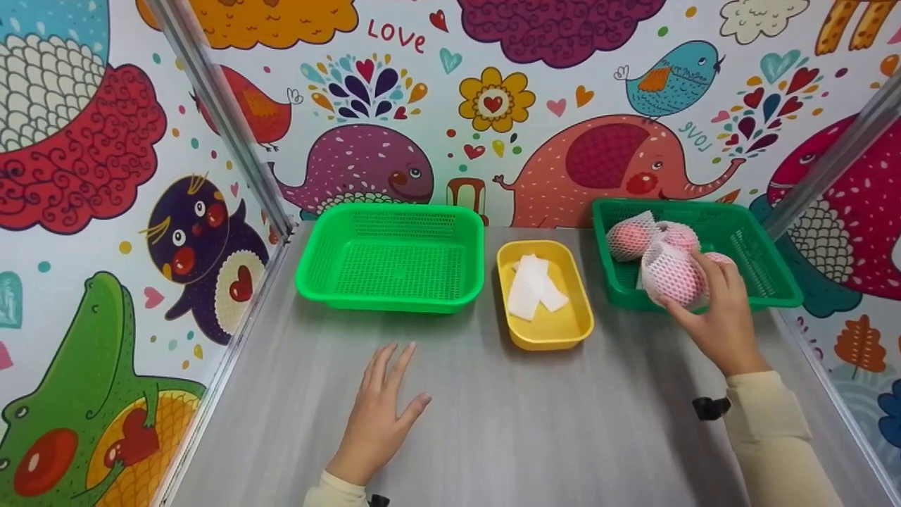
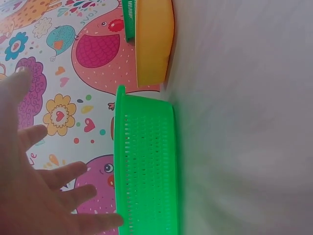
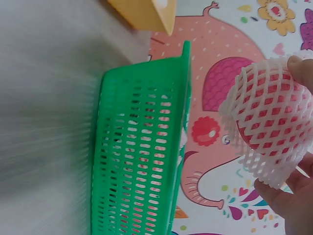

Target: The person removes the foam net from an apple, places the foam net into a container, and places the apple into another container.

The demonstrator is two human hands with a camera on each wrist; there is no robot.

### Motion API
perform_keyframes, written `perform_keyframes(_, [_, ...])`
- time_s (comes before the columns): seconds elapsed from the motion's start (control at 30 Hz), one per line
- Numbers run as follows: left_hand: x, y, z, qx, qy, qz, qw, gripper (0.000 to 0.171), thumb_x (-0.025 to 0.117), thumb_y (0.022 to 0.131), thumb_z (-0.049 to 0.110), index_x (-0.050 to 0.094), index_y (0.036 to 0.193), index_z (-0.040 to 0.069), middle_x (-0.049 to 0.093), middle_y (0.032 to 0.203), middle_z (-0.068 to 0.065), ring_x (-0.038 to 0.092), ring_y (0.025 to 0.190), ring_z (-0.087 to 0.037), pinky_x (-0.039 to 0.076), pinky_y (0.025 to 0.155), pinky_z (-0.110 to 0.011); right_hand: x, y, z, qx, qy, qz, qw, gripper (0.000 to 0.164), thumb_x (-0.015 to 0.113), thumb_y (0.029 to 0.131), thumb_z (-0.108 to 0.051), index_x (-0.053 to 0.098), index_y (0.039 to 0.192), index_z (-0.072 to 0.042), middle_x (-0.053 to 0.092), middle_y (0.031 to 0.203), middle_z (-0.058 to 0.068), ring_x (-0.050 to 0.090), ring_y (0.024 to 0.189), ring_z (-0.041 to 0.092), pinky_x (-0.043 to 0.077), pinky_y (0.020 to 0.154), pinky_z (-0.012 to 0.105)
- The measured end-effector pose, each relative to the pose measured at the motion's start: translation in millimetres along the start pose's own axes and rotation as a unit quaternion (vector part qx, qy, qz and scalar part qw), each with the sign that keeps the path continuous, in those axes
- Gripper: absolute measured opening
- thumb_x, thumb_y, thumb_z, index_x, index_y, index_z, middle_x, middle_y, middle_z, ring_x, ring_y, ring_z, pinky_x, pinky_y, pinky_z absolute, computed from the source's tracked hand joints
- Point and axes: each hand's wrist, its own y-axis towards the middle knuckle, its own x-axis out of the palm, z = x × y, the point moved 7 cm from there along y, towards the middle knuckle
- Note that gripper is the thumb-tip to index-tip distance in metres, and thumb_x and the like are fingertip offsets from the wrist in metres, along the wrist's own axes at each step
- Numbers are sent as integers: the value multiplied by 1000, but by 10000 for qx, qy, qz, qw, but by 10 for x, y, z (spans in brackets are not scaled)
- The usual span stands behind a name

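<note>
My right hand (image 1: 725, 324) holds a round red fruit (image 1: 670, 278) in a white foam net sleeve, its kind hidden by the net. In the right wrist view, thumb and fingers grip the netted fruit (image 3: 271, 110) above the rim of the dark green basket (image 3: 142, 147). Other netted fruits (image 1: 631, 238) lie inside that basket in the head view. My left hand (image 1: 378, 412) hovers over the table with fingers spread and holds nothing. Nearest to it stands the bright green basket (image 1: 391, 306), with no contents visible.
Between the two baskets stands a yellow tray (image 1: 556, 338) with white foam net pieces (image 1: 533, 285) in it. The grey table (image 1: 493, 422) meets patterned walls at the back and sides. Metal posts (image 1: 218, 105) rise at the corners.
</note>
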Motion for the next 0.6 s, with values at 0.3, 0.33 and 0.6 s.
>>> perform_keyframes(0.3, [-18,12,-19,-8,25,53,10000,75,56,97,58,20,160,38,24,161,-7,19,149,-34,30,108,-66,-33,-137,-149,-244,-48,30,9997,82,89,77,-12,51,149,-24,46,139,13,38,128,30,41,100,29])
perform_keyframes(0.33, [-14,20,-13,3,13,41,10000,75,55,97,58,20,160,37,24,161,-7,19,149,-34,30,108,-66,-41,-149,-166,-290,-15,75,9995,82,89,76,-11,51,148,-24,46,139,13,39,128,29,37,100,22])
perform_keyframes(0.6, [30,54,24,27,-19,-34,10000,75,54,98,59,20,160,37,24,162,-8,17,149,-33,29,108,-66,-105,-251,-349,-703,149,352,9968,85,91,70,-3,55,145,-19,48,137,15,40,128,28,31,101,10])
